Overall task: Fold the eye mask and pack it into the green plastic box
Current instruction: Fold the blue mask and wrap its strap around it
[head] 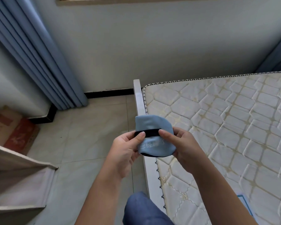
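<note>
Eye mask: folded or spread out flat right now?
Folded. The eye mask is doubled over into a short bundle, its black strap across the front; the left hand and right hand pinch it at either side.

The quilted mattress (225, 127) sits in a white bed frame (138, 101), with the frame rail along the mattress's left edge. A blue-edged flat item (241, 196), partly hidden, lies on the mattress's near end. Tiled floor (91, 127) extends left of the mattress.
</note>
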`<state>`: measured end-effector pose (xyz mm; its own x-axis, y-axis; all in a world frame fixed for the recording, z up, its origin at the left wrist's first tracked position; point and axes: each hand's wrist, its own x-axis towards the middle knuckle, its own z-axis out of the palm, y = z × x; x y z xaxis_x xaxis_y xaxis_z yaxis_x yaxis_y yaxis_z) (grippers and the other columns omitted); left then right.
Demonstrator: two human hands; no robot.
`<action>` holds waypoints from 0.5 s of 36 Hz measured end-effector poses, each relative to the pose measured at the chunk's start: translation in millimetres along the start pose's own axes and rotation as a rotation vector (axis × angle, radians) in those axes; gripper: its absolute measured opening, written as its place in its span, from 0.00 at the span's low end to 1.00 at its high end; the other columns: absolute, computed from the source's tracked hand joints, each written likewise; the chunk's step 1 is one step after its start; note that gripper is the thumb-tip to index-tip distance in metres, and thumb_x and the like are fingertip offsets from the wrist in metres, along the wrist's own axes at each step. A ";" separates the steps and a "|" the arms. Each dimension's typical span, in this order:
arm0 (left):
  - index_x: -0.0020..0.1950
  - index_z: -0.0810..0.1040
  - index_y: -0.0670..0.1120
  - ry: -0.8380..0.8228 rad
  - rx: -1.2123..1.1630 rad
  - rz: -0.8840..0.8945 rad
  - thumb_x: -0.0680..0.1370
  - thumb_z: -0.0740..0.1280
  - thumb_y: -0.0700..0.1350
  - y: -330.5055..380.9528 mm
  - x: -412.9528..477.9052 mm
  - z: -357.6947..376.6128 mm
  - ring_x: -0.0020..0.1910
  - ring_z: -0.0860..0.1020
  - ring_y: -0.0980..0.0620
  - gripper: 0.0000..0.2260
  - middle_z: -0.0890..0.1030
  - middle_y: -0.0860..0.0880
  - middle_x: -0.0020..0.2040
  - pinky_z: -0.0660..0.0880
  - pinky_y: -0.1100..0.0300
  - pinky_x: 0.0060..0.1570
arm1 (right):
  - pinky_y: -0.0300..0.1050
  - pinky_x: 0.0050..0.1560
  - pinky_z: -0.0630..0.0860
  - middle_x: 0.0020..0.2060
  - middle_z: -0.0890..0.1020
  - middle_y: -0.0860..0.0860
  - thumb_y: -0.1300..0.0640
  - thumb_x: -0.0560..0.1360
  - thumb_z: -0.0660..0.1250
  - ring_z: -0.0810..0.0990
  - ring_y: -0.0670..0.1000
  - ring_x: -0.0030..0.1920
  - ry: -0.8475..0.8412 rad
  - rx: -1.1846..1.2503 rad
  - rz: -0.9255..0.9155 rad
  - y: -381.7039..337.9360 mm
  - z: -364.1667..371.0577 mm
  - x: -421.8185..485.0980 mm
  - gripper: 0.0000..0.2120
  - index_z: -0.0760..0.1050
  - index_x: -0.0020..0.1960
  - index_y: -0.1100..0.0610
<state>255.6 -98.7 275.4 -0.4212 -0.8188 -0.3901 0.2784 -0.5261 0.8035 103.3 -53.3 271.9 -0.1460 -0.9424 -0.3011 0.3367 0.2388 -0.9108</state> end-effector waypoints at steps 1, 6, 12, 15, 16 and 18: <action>0.47 0.79 0.37 -0.007 0.011 -0.009 0.77 0.61 0.35 7.2 -1.0 6.3 0.32 0.82 0.54 0.07 0.85 0.47 0.36 0.78 0.65 0.31 | 0.40 0.36 0.80 0.39 0.85 0.53 0.52 0.61 0.71 0.83 0.50 0.39 0.013 0.003 0.002 -8.7 0.4 -2.0 0.20 0.79 0.49 0.61; 0.47 0.79 0.38 -0.046 0.059 -0.074 0.77 0.62 0.36 43.8 4.1 41.5 0.33 0.83 0.54 0.07 0.85 0.46 0.37 0.79 0.64 0.31 | 0.44 0.41 0.79 0.42 0.84 0.56 0.53 0.65 0.70 0.83 0.52 0.42 0.082 -0.021 0.009 -56.9 -4.4 -5.4 0.18 0.79 0.51 0.62; 0.48 0.79 0.38 -0.127 0.133 -0.142 0.77 0.62 0.38 94.5 30.8 97.5 0.33 0.83 0.53 0.07 0.85 0.46 0.38 0.78 0.65 0.31 | 0.47 0.43 0.78 0.43 0.84 0.56 0.58 0.71 0.68 0.83 0.53 0.43 0.200 -0.017 -0.014 -122.7 -20.3 4.4 0.08 0.79 0.49 0.59; 0.49 0.79 0.38 -0.181 0.195 -0.138 0.76 0.63 0.38 114.8 43.0 118.4 0.33 0.83 0.54 0.07 0.85 0.47 0.37 0.77 0.65 0.30 | 0.44 0.41 0.79 0.41 0.84 0.55 0.54 0.67 0.70 0.83 0.52 0.41 0.213 0.007 -0.038 -149.2 -26.5 7.8 0.12 0.80 0.47 0.59; 0.48 0.79 0.38 -0.212 0.202 -0.144 0.76 0.63 0.39 124.3 52.4 132.6 0.32 0.83 0.54 0.07 0.85 0.47 0.37 0.77 0.66 0.29 | 0.43 0.40 0.79 0.41 0.84 0.55 0.53 0.65 0.70 0.83 0.52 0.42 0.227 0.019 -0.049 -165.1 -34.5 11.7 0.15 0.79 0.48 0.60; 0.47 0.79 0.38 -0.225 0.204 -0.131 0.76 0.64 0.39 132.5 57.8 141.1 0.32 0.83 0.54 0.06 0.85 0.47 0.37 0.78 0.65 0.30 | 0.44 0.41 0.80 0.43 0.84 0.57 0.53 0.66 0.70 0.83 0.53 0.43 0.240 0.022 -0.068 -177.2 -36.5 13.5 0.17 0.79 0.50 0.62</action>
<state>146.3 -183.3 422.7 -0.6286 -0.6637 -0.4054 0.0398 -0.5481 0.8355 7.7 -99.8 418.9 -0.3849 -0.8730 -0.2997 0.3382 0.1687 -0.9258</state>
